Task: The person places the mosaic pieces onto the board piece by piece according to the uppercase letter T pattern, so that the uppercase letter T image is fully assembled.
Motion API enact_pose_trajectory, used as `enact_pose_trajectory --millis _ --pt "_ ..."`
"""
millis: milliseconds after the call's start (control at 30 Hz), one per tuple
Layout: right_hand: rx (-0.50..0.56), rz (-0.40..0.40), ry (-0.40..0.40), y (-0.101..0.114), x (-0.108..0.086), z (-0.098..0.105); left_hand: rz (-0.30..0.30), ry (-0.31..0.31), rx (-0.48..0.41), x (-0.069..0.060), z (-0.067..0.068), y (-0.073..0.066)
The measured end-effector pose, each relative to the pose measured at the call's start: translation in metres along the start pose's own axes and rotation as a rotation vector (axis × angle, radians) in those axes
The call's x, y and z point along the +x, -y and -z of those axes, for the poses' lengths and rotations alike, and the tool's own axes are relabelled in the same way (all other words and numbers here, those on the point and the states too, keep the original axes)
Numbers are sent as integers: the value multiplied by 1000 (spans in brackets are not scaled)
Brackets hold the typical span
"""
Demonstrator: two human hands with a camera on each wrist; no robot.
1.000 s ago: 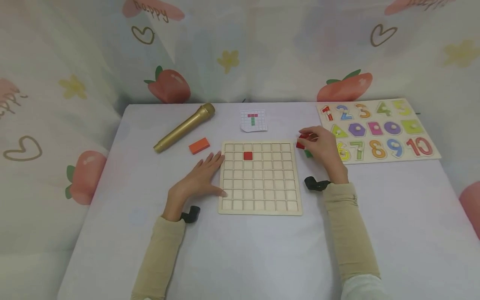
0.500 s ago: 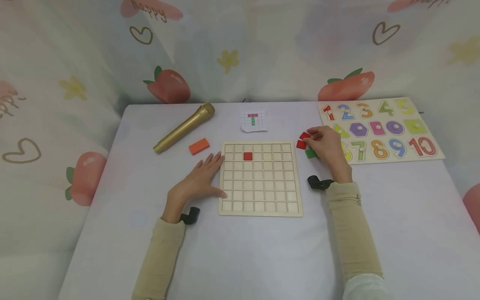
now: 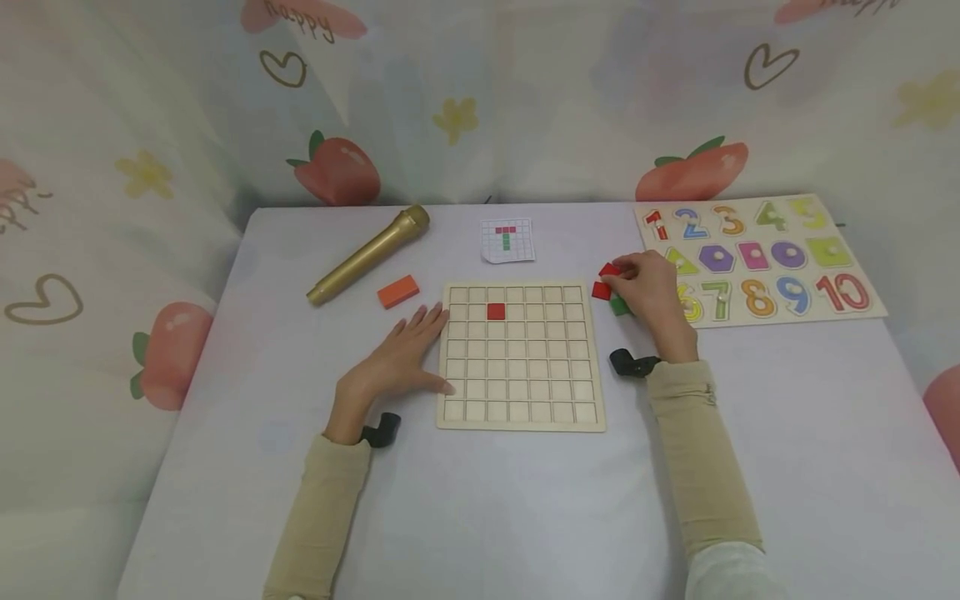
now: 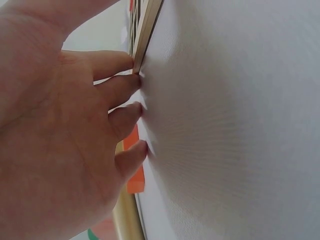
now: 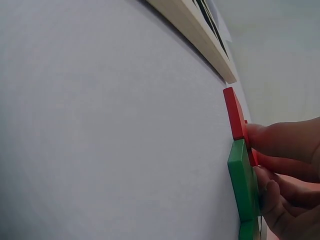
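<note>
My left hand (image 3: 397, 358) lies with fingers spread along the left edge of a wooden grid board (image 3: 522, 421); its thumb and fingertips touch the rim. In the left wrist view, the fingers (image 4: 125, 90) reach the board's edge and the table. One red square tile (image 3: 496, 312) sits in the board's second row. Right of the board, my right hand (image 3: 651, 287) has thumb and fingers curled at a small group of tiles, pinching a red tile (image 3: 608, 270). Another red tile (image 3: 602, 290) lies just in front. Green tiles (image 5: 242, 182) lie beside them, partly under the hand.
A gold microphone (image 3: 367, 257) and an orange block (image 3: 398, 292) lie left of the board. Behind it is a pattern card (image 3: 507, 242) with a red and green T. A number-and-shape puzzle board (image 3: 761, 262) stands close to my right hand. A printed cloth hangs behind the table.
My right hand has shifted slightly right and back again, baring more of the red and green tiles. The left hand keeps its place at the board.
</note>
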State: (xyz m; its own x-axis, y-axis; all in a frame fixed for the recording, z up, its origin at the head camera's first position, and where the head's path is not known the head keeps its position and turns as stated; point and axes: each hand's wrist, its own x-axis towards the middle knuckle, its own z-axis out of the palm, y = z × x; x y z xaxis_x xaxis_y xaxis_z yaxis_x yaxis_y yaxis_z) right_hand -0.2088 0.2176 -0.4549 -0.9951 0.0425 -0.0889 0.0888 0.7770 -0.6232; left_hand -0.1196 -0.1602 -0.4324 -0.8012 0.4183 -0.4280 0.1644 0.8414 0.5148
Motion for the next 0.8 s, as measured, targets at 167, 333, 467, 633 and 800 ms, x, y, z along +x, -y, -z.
enact_pose_trajectory --millis 167,333,467,633,800 --pt "-12 15 -8 0 0 -1 5 -1 7 0 0 -1" --pt "-20 33 -19 0 -2 0 3 -4 19 1 -1 0" --pt "-1 53 -19 0 -4 2 -9 -6 26 4 -2 2" --pt "34 119 -20 -1 -5 6 -13 -7 20 6 -4 5" --pt "54 136 35 2 -5 6 -18 -3 22 5 -4 7"
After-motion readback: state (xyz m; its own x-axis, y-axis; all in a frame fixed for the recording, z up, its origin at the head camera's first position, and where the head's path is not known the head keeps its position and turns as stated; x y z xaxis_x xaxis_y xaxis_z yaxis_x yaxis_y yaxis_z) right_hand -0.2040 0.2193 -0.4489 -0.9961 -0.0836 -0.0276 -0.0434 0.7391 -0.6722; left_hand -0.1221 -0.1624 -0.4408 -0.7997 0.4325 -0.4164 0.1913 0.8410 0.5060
